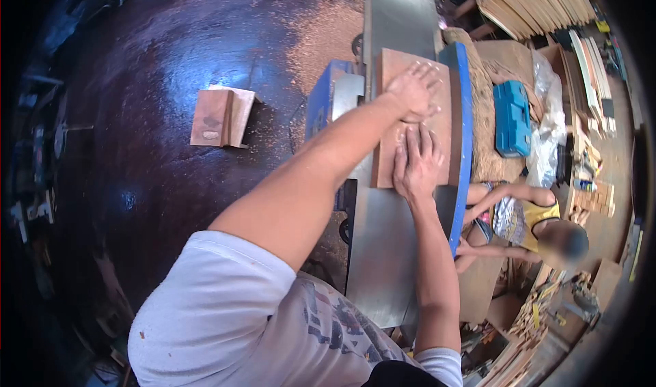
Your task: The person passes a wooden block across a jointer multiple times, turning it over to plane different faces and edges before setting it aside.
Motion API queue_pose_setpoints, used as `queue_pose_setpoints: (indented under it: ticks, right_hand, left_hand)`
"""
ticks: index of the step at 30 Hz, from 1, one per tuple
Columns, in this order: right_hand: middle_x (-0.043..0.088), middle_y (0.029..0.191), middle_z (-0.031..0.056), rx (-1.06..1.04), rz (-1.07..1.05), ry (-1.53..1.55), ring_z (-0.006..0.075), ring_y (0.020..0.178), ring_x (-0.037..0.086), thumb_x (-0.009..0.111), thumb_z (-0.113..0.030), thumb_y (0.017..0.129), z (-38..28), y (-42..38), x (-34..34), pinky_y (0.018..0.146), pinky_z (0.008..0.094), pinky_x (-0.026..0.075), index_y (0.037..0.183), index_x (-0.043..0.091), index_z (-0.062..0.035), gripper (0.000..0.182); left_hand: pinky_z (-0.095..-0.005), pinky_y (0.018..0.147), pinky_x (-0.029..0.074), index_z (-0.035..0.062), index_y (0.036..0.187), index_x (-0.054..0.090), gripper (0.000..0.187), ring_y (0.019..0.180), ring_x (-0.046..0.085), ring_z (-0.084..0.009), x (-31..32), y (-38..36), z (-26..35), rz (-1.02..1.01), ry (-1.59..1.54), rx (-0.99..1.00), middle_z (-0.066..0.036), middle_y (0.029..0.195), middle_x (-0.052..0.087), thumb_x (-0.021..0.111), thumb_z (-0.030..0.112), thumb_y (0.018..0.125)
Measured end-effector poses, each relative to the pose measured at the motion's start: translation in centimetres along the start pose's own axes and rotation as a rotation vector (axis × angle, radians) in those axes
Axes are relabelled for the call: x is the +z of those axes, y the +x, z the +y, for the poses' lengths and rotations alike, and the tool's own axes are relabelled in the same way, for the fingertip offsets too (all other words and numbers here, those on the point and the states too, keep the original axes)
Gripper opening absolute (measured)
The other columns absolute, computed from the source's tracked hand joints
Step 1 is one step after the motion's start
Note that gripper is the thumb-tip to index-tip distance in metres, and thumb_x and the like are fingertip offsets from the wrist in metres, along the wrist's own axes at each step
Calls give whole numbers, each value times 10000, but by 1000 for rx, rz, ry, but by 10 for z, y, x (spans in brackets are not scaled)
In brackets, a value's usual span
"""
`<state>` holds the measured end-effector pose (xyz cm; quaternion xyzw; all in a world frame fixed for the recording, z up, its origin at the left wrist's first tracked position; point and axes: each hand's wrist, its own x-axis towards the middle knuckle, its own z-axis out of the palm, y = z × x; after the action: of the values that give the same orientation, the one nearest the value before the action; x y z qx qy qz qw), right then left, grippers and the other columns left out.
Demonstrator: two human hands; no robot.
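A reddish-brown wooden board (391,137) lies flat on the grey metal bed (386,240) of a machine with blue parts. Resting on the board's upper half is my left hand (413,91), palm down with fingers spread. Nearer to me, my right hand (418,165) presses flat on the lower half, its fingers slightly apart and pointing away from me. The two hands are close together, and neither is wrapped round anything. Part of the board is hidden beneath them.
Along the right side runs a blue edge (465,134). Beyond it are a teal case (512,118), a seated person in a yellow top (536,216) and stacked wood strips (536,1). Wood pieces (213,117) stand on the dark floor at left, near scattered shavings (328,32).
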<state>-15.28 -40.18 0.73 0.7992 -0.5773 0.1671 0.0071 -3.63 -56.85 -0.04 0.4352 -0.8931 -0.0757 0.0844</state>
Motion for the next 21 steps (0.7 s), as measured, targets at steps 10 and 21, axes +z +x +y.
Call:
queue_pose_setpoints:
  ticks: [10, 21]
  right_hand:
    - [515, 1524, 215, 9, 17, -16, 440, 1382, 461, 623, -284, 968, 4, 38, 9, 1125, 565, 356, 1403, 638, -63, 488]
    - [504, 1525, 233, -22, 25, -33, 455, 1361, 459, 632, -304, 955, 13, 82, 26, 1118, 584, 347, 1417, 626, -64, 521]
  left_hand:
    - [-498, 1318, 169, 38, 1604, 390, 767, 1587, 242, -381, -1, 28, -33, 49, -6, 0, -214, 1690, 312, 394, 584, 1065]
    - [-500, 1307, 198, 60, 1589, 420, 759, 1575, 274, -369, 4, 60, -69, 115, 59, -2, -205, 1677, 343, 392, 607, 1063]
